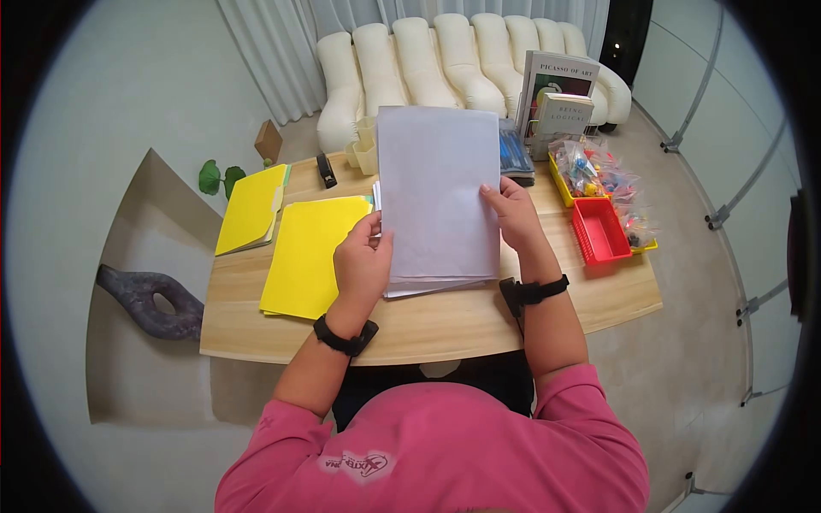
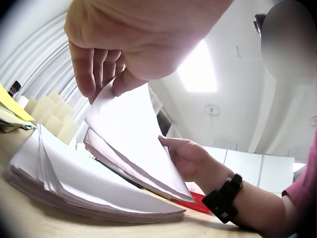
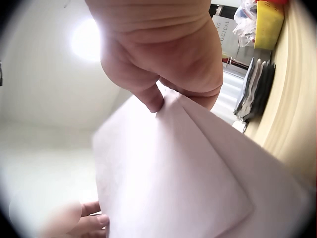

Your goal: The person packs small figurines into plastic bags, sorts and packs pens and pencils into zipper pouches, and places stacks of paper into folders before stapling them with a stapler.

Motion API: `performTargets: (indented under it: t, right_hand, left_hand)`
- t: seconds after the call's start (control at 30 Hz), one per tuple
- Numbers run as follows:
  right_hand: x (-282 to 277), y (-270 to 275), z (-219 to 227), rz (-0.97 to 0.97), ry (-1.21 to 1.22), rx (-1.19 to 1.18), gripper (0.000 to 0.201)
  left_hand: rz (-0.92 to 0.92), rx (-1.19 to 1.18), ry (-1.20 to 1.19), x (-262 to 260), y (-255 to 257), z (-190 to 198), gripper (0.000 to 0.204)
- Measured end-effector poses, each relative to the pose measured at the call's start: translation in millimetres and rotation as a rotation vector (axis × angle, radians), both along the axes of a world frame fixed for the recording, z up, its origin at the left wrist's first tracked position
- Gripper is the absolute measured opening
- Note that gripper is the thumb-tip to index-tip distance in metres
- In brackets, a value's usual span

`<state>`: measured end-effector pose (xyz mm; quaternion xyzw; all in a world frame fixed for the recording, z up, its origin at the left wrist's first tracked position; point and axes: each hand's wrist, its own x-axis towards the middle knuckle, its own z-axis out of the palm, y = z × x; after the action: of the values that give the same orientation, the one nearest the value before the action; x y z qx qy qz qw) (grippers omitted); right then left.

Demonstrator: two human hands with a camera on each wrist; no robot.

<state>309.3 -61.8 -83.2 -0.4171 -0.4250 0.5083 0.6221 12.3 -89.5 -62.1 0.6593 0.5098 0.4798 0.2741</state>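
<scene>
Evidently only part of the paper was off the tabletop (image 1: pixel 428 333): the left hand (image 1: pixel 363 261) and right hand (image 1: pixel 515 215) each had a clamped grip, pinching opposite edges of thin, smooth white sheets (image 1: pixel 440 188) held aloft. Beneath them, a thicker stack (image 2: pixel 89 193) with uneven, slightly fanned edges lay unlifted. Flat, bright yellow folders (image 1: pixel 304 256) lay to the left, a rigid, perforated red basket (image 1: pixel 603 232) stood farther right, and a padded, ribbed cream sofa (image 1: pixel 462 64) closed the far side.
</scene>
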Motion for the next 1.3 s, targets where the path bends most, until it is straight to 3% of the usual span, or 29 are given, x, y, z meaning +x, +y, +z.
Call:
performTargets:
  t: [0.07, 0.3, 0.47, 0.7, 0.77, 0.8, 0.87, 0.97, 1.2, 1.3]
  right_hand:
    - [-5.2, -1.2, -0.3, -0.005, 0.005, -0.022, 0.025]
    - [-10.4, 3.7, -8.1, -0.020, 0.080, -0.022, 0.025]
    - [-10.1, 2.6, -7.2, -0.010, 0.109, -0.009, 0.025]
    - [-10.2, 2.5, -7.8, 0.016, 0.114, 0.045, 0.025]
    - [-11.3, 2.6, -7.2, 0.029, 0.117, 0.063, 0.025]
    - [-12.0, 2.1, -6.9, 0.035, 0.116, 0.070, 0.025]
    - [-13.9, 0.2, -4.2, 0.044, 0.114, 0.077, 0.026]
    - [-16.0, -1.7, -1.7, 0.037, 0.095, 0.092, 0.027]
    - [-13.8, 1.9, -8.9, 0.045, 0.053, 0.165, 0.029]
    - [-17.0, 1.0, -6.7, 0.049, 0.065, 0.199, 0.028]
  left_hand:
    - [0.052, 0.115, 0.075, 1.4, 2.2, -5.6, 0.038]
    - [0.082, 0.155, 0.053, 5.4, 6.5, -10.2, 0.035]
    - [0.024, -0.059, 0.006, 7.5, 0.3, 1.2, 0.031]
    - [0.053, -0.104, -0.116, 8.8, 5.6, -3.5, 0.025]
    - [0.046, 0.113, 0.110, 5.5, 5.3, -2.0, 0.027]
    - [0.049, 0.113, 0.109, 5.4, 5.4, -2.7, 0.027]
    - [0.156, 0.282, 0.252, 7.1, 5.6, -4.4, 0.030]
    - [0.162, 0.298, 0.297, 7.4, 3.3, -3.6, 0.031]
    - [0.056, 0.332, 0.156, 12.0, 10.2, -9.7, 0.038]
    - [0.051, 0.181, 0.068, 16.7, 4.3, -8.0, 0.036]
